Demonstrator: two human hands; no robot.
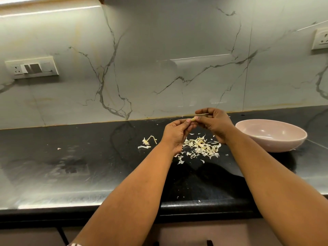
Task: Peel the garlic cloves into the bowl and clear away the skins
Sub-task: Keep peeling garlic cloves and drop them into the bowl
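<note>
Black counter [71,157]: both hands pinch clove [193,119] above skins [202,147].

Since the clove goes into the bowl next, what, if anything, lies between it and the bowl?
Nothing visible. The garlic clove is held above the counter; only the right hand gripping it lies toward the pink bowl, whose mouth is open.
</note>
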